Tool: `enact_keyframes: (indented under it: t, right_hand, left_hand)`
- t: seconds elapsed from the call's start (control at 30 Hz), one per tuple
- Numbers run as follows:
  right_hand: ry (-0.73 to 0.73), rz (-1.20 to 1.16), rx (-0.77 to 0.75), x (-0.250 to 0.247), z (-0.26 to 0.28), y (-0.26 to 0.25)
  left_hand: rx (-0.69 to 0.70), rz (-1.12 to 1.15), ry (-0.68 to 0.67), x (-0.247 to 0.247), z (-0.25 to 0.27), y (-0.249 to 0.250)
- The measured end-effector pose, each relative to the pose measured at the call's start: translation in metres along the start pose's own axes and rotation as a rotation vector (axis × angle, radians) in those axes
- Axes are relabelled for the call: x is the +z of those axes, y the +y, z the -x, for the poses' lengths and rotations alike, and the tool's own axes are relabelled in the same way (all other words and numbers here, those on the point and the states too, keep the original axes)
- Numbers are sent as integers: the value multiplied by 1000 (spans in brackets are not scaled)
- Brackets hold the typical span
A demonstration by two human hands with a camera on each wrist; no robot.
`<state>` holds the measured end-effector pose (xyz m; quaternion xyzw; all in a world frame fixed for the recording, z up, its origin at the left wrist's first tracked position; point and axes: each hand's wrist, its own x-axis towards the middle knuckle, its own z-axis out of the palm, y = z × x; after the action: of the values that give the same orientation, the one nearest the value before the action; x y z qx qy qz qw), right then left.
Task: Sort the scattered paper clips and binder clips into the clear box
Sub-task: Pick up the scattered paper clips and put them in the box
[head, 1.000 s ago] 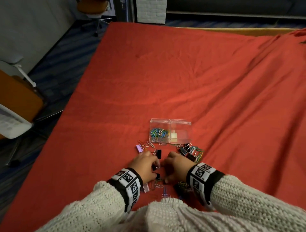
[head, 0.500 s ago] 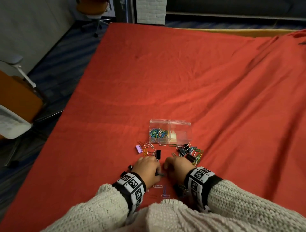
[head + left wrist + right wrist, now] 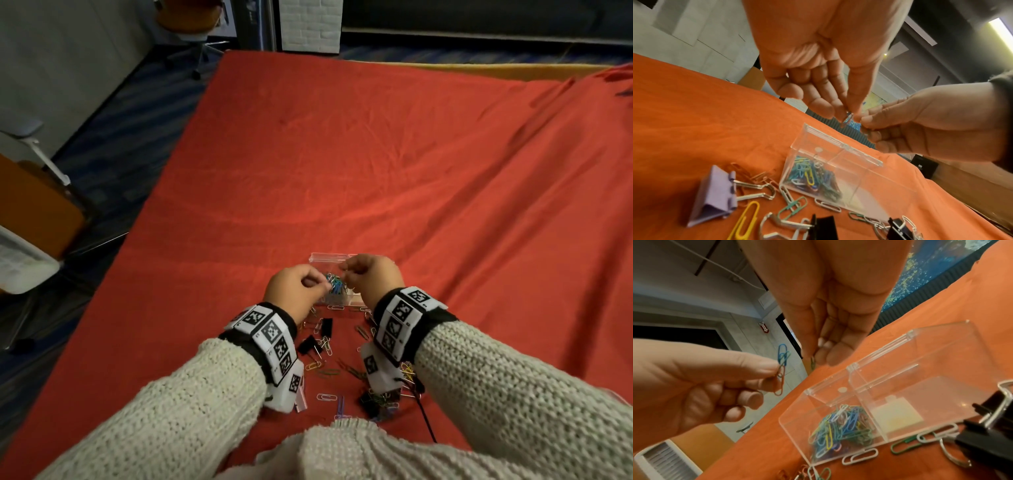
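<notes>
The clear box (image 3: pixel 941 353) stands open on the red cloth, and its left compartment holds a heap of coloured paper clips (image 3: pixel 840 426). Both hands hover just above it. My left hand (image 3: pixel 322 284) pinches a small bunch of blue, green and red paper clips (image 3: pixel 782 369) between thumb and forefinger. My right hand (image 3: pixel 346 274) pinches a green paper clip (image 3: pixel 813 362) at its fingertips, close to the left hand's bunch. Loose paper clips (image 3: pixel 325 346) and black binder clips (image 3: pixel 327 325) lie on the cloth between the box and my body. A purple binder clip (image 3: pixel 715 191) lies left of the box.
The red cloth (image 3: pixel 376 154) covers a wide table that stretches far beyond the box. A black cable (image 3: pixel 426 418) runs from the right wrist over the cloth. Chairs (image 3: pixel 30 212) stand on the floor past the table's left edge.
Both hands have risen from the scattered clips near my body and moved forward over the box, each now pinching paper clips.
</notes>
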<state>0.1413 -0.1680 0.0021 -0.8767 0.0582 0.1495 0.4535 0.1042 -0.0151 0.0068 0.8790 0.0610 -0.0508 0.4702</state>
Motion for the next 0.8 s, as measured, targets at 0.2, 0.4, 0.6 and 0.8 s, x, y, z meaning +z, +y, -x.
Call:
enact_keyframes:
  t: [0.2,0.4,0.6,0.8]
  right_hand:
    - [28,6,-55,-3,10,0]
    - [-130,241,-35,-9,41,32]
    - [-469,684,-129,-18,65,67]
    - [-473,932,-180,-14,73,80]
  left_hand:
    - [-47,82,26,0,-7,-7]
    - [-91,-177,-184,-11,13,-49]
    - [-69,-419,-403,-16,45,-85]
    - [-70,-375,-370,-11,54,-87]
